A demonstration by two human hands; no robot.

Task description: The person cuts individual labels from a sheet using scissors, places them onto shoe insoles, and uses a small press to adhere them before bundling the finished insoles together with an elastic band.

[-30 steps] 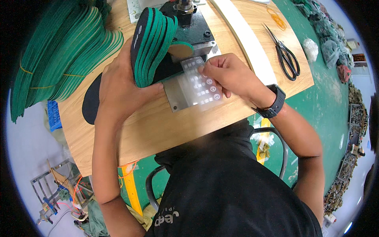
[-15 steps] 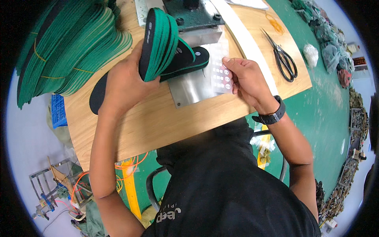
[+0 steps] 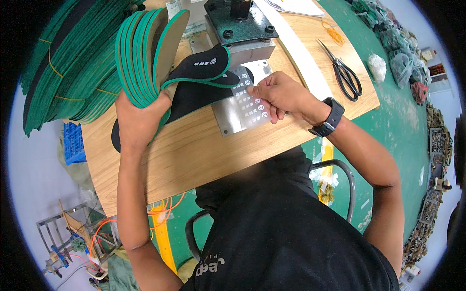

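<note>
My left hand (image 3: 140, 120) is closed around a fanned bundle of insoles (image 3: 131, 58) with green edges and tan undersides. One insole (image 3: 206, 62) flops out of that bundle to the right, its black face up with a white mark near the tip. Beneath it a black insole (image 3: 189, 99) lies flat, its tip over a shiny metal plate (image 3: 228, 121). My right hand (image 3: 286, 97) pinches a clear sheet of white printed transfers (image 3: 251, 107) between thumb and fingers. Part of this sheet lies over the flat insole's tip. A dark press head (image 3: 240, 24) stands just behind.
A large stack of green insoles (image 3: 73, 63), tied with yellow bands, fills the far left. Black-handled scissors (image 3: 347, 75), a yellow band (image 3: 335, 35) and a white curved strip (image 3: 296, 46) are on the table's right side. A blue crate (image 3: 74, 143) stands below the stack.
My left hand has tipped the insole bundle over to the left, turning the tan undersides into view. My right hand has drawn the transfer sheet left, onto the flat insole's tip.
</note>
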